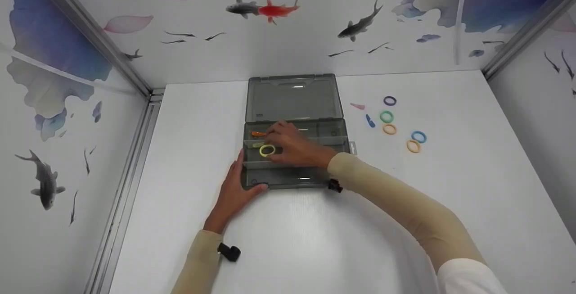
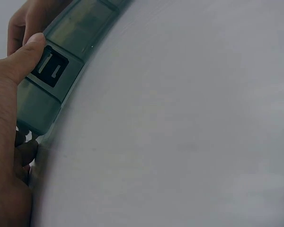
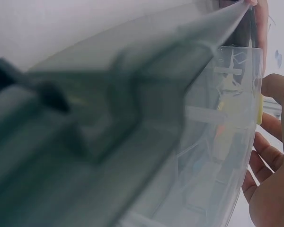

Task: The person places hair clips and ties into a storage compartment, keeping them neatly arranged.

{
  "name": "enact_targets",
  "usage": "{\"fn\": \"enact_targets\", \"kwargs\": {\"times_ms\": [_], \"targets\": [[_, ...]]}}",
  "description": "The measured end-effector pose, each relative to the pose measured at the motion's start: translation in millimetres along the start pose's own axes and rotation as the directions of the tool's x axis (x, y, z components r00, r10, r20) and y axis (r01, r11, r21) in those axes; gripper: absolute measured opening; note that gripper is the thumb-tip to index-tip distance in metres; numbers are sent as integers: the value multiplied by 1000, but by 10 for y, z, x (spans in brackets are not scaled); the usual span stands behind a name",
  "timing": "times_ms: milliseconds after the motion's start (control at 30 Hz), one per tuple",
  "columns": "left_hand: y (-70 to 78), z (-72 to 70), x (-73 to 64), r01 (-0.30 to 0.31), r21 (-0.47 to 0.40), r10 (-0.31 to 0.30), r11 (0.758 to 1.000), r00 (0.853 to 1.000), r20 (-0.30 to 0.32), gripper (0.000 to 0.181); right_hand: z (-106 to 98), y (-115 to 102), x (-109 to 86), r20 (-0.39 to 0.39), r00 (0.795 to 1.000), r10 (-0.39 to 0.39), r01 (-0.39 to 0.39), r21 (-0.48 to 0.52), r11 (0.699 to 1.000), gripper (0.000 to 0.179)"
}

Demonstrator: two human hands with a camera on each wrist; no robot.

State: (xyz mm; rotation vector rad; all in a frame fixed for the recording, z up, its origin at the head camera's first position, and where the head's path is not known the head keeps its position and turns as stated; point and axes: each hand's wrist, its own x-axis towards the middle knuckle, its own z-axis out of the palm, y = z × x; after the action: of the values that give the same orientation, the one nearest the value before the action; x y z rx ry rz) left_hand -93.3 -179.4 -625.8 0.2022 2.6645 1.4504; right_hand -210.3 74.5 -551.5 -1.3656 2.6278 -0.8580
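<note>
A grey see-through divided storage box [image 1: 288,178] lies with its lid [image 1: 294,100] folded back. My left hand [image 1: 234,190] grips its front left corner, thumb along the front wall and fingers down the left side; the left wrist view shows the thumb near the front latch [image 2: 51,66]. Over the middle compartment, my right hand [image 1: 294,145] pinches a yellow ring-shaped hair tie [image 1: 267,151] between thumb and fingers. An orange hair clip [image 1: 258,134] lies in the back compartment, left of the fingers. Close by the hair tie is a yellow-green clip [image 1: 258,145].
Right of the box lie a pink clip [image 1: 357,106], a blue clip [image 1: 370,120] and several hair ties, among them purple [image 1: 390,101], green [image 1: 386,116] and blue [image 1: 419,137]. A printed wall [image 1: 306,55] stands behind the box.
</note>
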Motion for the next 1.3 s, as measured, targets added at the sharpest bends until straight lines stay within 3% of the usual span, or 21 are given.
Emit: {"fn": "enact_targets", "kwargs": {"times_ms": [467, 933, 1300], "targets": [[-11, 11, 0, -3, -4, 2, 1000, 1000, -4, 123, 93, -39, 108, 3, 999, 46, -47, 16, 999, 40], [51, 2, 0, 13, 11, -13, 1000, 1000, -8, 124, 137, -33, 162, -8, 999, 37, -37, 28, 999, 36], [-6, 8, 10, -6, 10, 6, 1000, 1000, -3, 123, 125, -11, 128, -22, 999, 31, -29, 70, 997, 40]]}}
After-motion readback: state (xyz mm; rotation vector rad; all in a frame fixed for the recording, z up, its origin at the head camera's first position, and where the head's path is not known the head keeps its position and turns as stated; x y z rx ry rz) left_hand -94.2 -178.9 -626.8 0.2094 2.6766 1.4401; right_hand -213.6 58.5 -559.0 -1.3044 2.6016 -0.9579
